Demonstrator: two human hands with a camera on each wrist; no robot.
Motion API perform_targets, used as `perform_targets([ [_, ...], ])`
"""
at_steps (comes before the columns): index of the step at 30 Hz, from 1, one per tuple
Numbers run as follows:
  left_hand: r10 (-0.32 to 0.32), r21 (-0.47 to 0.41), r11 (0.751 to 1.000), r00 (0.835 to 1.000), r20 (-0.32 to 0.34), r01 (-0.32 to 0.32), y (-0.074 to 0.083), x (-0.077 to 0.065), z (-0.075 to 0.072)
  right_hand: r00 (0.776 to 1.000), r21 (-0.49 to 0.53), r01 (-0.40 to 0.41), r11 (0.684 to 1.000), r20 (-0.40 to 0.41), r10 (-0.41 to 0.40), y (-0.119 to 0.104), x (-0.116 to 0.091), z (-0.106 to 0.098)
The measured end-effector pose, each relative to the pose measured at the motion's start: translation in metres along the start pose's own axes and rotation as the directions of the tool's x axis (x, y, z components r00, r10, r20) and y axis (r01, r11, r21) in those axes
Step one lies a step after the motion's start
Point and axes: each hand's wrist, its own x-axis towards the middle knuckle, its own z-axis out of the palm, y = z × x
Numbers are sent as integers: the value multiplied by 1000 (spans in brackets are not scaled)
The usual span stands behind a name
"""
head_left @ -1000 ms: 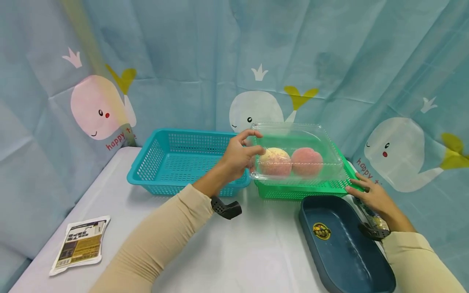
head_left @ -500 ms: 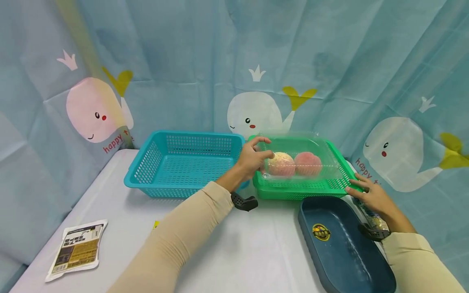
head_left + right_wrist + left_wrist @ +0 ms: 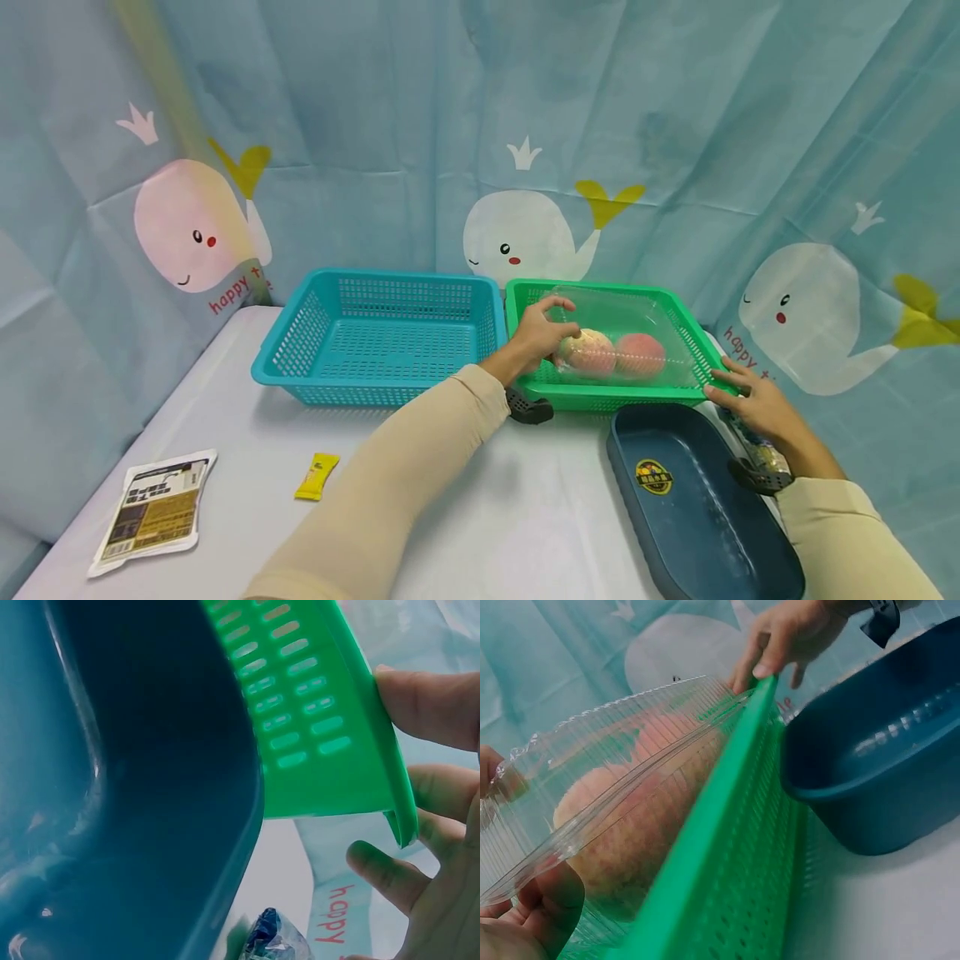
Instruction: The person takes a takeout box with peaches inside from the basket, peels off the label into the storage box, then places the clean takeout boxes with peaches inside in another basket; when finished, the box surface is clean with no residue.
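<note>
My left hand [image 3: 538, 335] grips the left end of a clear plastic clamshell box [image 3: 626, 307], thumb below and fingers above. Inside sit two peaches, one yellowish pink [image 3: 590, 354] and one pinker [image 3: 640, 357]. The box lies within the rim of a green perforated basket [image 3: 705, 877], a little tilted in the left wrist view. At that basket's right front corner, my right hand [image 3: 767, 410] holds the rim, its thumb [image 3: 431, 709] on one side and its fingers around the corner.
A dark blue tub [image 3: 701, 508] stands in front of the green basket. Left of it is a blue basket [image 3: 390, 396]. A yellow packet [image 3: 317, 477] and a white-and-brown pouch [image 3: 156, 508] lie at the left. A shiny wrapped item [image 3: 277, 937] lies beside the tub.
My left hand has brought the clear box down and slightly right into the green basket. The yellow packet has come out from behind the left sleeve. My right hand has stayed at the corner.
</note>
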Motion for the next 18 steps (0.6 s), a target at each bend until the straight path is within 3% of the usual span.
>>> perform_targets([
  [6,-22,31,999,999,-28,22,-8,5,7,1000,25,15,1000,9,-16,0,-1,-1],
  [18,-115,116,987,993,-11,116,-17,9,20,1000,42,11,999,15,-12,2,-1,-1],
])
